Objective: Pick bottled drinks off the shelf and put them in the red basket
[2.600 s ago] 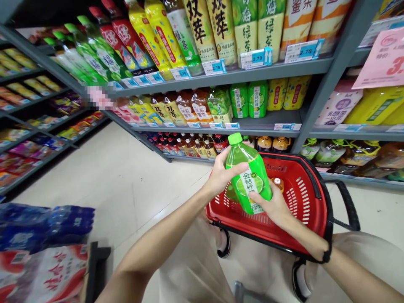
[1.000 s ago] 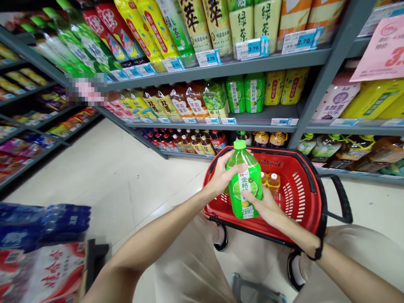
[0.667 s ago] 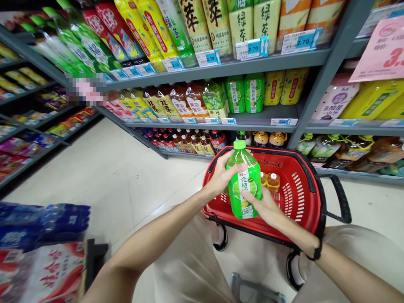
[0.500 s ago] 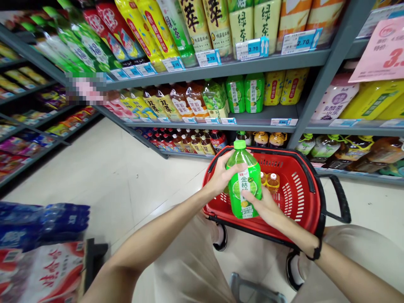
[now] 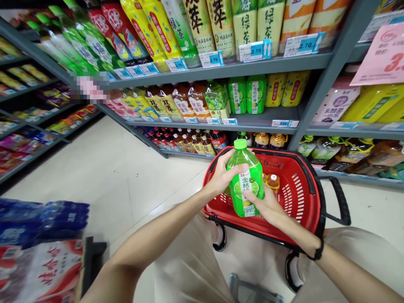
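A large green drink bottle [image 5: 244, 176] with a light-green cap and a lime on its label is held nearly upright between both hands. My left hand [image 5: 225, 171] wraps its upper left side, thumb across the front. Lower on the right side, my right hand [image 5: 267, 205] grips it, thumb on the label. Behind and beneath the bottle stands a red shopping basket [image 5: 307, 206] with black rim trim and a black handle [image 5: 341, 200]. Inside it, partly hidden by the bottle and right hand, are small bottles of amber drink [image 5: 273, 182].
Shelves [image 5: 202, 75] of bottled drinks run across the front, with price tags along their edges. Matching green bottles [image 5: 255, 94] stand on the middle shelf. Wrapped packs [image 5: 47, 269] are stacked at lower left. A grey stool edge [image 5: 252, 290] shows between my legs.
The view has shifted very slightly. Both hands keep the same hold on the green bottle, which has tilted a little; the basket stays in place.
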`<state>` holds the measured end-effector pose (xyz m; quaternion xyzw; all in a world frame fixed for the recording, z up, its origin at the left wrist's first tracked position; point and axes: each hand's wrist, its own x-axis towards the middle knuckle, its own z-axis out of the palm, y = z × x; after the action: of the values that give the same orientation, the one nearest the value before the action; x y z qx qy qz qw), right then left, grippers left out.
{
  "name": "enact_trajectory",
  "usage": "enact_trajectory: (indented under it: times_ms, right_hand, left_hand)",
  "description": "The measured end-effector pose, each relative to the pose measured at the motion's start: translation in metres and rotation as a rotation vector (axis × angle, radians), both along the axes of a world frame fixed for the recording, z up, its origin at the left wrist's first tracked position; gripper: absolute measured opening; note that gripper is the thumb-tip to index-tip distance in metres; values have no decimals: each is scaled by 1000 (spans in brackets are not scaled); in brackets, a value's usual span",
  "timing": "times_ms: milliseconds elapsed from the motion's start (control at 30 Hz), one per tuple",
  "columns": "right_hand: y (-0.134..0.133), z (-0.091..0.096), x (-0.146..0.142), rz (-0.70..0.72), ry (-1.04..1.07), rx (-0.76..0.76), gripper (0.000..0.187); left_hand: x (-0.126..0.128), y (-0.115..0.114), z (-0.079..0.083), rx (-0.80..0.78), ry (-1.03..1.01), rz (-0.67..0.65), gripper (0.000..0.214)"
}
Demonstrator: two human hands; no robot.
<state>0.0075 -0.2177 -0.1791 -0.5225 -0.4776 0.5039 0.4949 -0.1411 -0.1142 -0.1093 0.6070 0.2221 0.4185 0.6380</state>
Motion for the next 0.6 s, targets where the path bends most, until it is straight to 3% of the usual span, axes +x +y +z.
enact_trajectory:
  times_ms: [333,600]
  right_hand:
    - [-3,15,2,-113,-292,-9,66]
    - [-2,13,-4,-157,-136,-33,66]
  left_hand:
    - [0,2,-4,25,-83,-60,42]
    - [0,2,-2,25,-70,-29,45]
